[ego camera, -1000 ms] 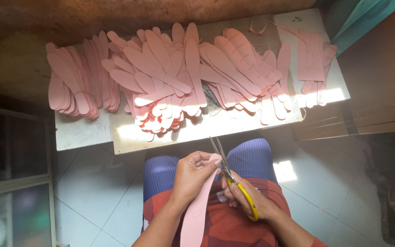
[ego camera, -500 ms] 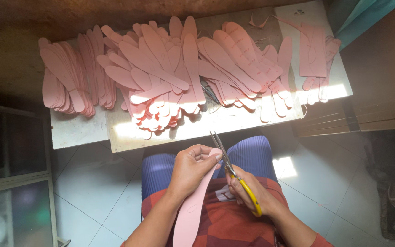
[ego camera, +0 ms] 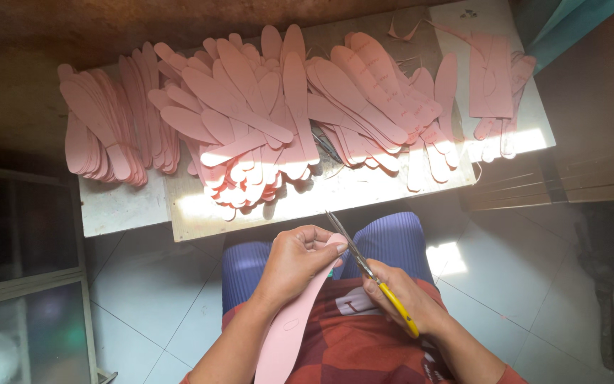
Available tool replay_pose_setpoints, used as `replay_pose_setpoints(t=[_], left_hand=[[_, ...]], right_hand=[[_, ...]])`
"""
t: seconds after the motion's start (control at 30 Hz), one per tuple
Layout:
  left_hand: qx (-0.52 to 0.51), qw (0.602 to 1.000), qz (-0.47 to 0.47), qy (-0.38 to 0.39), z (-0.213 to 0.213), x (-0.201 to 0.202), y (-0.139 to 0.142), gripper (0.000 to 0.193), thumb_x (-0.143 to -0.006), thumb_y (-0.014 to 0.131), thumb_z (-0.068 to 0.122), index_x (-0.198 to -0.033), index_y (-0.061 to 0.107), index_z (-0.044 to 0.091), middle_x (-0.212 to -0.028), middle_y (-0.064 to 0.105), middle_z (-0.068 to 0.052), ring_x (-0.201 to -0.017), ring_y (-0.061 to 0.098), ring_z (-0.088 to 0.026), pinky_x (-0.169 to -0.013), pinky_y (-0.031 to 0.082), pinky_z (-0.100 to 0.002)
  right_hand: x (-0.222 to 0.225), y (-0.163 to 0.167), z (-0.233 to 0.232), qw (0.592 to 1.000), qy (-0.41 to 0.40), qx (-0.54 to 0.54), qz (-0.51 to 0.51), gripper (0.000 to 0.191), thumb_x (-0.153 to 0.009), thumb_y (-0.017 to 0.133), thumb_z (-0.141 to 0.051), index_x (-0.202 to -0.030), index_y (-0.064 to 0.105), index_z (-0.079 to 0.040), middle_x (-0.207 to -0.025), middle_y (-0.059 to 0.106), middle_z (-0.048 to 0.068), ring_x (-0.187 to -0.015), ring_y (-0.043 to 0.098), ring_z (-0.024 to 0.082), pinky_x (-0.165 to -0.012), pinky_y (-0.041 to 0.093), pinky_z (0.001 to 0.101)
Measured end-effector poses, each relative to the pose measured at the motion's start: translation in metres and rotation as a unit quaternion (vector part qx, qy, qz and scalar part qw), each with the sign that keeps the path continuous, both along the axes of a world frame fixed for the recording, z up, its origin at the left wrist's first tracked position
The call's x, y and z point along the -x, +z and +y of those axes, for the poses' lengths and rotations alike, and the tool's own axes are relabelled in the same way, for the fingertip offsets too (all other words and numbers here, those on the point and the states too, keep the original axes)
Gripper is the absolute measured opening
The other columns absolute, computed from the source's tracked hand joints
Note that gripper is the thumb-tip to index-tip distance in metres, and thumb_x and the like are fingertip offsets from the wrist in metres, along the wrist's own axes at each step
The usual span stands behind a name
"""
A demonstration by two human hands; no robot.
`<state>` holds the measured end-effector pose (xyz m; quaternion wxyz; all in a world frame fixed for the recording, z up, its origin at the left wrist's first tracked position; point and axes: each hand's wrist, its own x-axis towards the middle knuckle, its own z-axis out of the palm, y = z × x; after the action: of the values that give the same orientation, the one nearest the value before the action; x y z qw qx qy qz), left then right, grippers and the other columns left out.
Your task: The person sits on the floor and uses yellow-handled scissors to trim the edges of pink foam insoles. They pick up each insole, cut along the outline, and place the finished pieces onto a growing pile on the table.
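The pink insole strip [ego camera: 294, 320] has tilted lower left since a moment ago.
I see my left hand [ego camera: 298, 262] fingers pinching its top at lower centre; right hand [ego camera: 401, 299] grips yellow-handled scissors [ego camera: 367, 269], blades beside that edge, below the counter [ego camera: 335, 192].

The long insole-shaped foam piece [ego camera: 289, 327] at lower centre of the frame is plain salmon pink. The steel scissors [ego camera: 371, 274] have grey blades and a yellow handle. Heaped foam insoles [ego camera: 264, 114] across the upper frame are the same pink. The low wooden bench top [ego camera: 335, 195] is pale beige. The shorts [ego camera: 392, 242] are blue, finely ribbed; the shirt [ego camera: 364, 341] is red, checked darker.
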<state>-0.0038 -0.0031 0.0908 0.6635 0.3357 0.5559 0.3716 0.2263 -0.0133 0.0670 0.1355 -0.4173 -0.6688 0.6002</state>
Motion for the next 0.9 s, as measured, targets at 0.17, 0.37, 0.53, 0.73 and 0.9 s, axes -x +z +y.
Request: replay_pose_setpoints(t=[0.17, 0.37, 0.53, 0.73, 0.9], left_hand=[[0.009, 0.998, 0.052, -0.032, 0.001, 0.003, 0.001, 0.027, -0.085, 0.077, 0.015, -0.102, 0.074, -0.006, -0.083, 0.079, -0.011, -0.072, 0.074, -0.010, -0.065, 0.058, -0.021], [0.009, 0.999, 0.029, -0.036, -0.003, 0.003, 0.012, 0.031, -0.084, 0.078, 0.013, -0.108, 0.072, -0.006, -0.081, 0.078, -0.009, -0.071, 0.072, -0.010, -0.063, 0.056, -0.022], [-0.027, 0.983, 0.136, -0.119, -0.015, -0.009, 0.011, 0.050, -0.079, 0.081, 0.013, -0.122, 0.060, -0.001, -0.077, 0.075, -0.009, -0.071, 0.071, -0.011, -0.063, 0.055, -0.023], [0.021, 0.967, -0.250, -0.050, -0.005, 0.009, -0.008, 0.057, -0.090, 0.071, 0.022, -0.137, 0.048, -0.003, -0.097, 0.075, -0.018, -0.084, 0.075, -0.019, -0.077, 0.058, -0.028], [-0.195, 0.975, -0.107, 0.012, -0.021, -0.017, -0.016, 0.056, -0.092, 0.069, 0.007, -0.144, 0.050, -0.003, -0.132, 0.066, -0.008, -0.117, 0.062, -0.011, -0.097, 0.050, -0.025]], right_hand=[[-0.008, 0.000, 0.000, 0.984, -0.013, 0.108, -0.138, 0.037, -0.099, 0.052, -0.044, -0.086, 0.055, -0.009, -0.053, 0.046, 0.001, -0.043, 0.047, 0.010, -0.043, 0.038, 0.0302], [0.000, -0.013, 0.001, 0.971, -0.165, 0.164, 0.058, 0.027, -0.100, 0.055, -0.034, -0.092, 0.054, -0.009, -0.057, 0.047, -0.002, -0.043, 0.044, 0.009, -0.040, 0.038, 0.0267], [0.020, -0.017, 0.011, 0.955, -0.252, 0.094, 0.127, 0.026, -0.085, 0.073, -0.010, -0.095, 0.049, -0.010, -0.076, 0.064, 0.000, -0.058, 0.055, 0.006, -0.050, 0.044, 0.0229], [0.036, 0.001, 0.014, 0.884, -0.366, 0.139, 0.256, 0.030, -0.083, 0.072, -0.001, -0.099, 0.048, -0.009, -0.073, 0.060, 0.005, -0.052, 0.050, 0.011, -0.048, 0.040, 0.0256], [0.058, 0.010, 0.028, 0.837, -0.456, 0.068, 0.296, 0.030, -0.084, 0.070, 0.001, -0.101, 0.047, -0.008, -0.074, 0.060, 0.005, -0.051, 0.050, 0.011, -0.048, 0.042, 0.0274]])
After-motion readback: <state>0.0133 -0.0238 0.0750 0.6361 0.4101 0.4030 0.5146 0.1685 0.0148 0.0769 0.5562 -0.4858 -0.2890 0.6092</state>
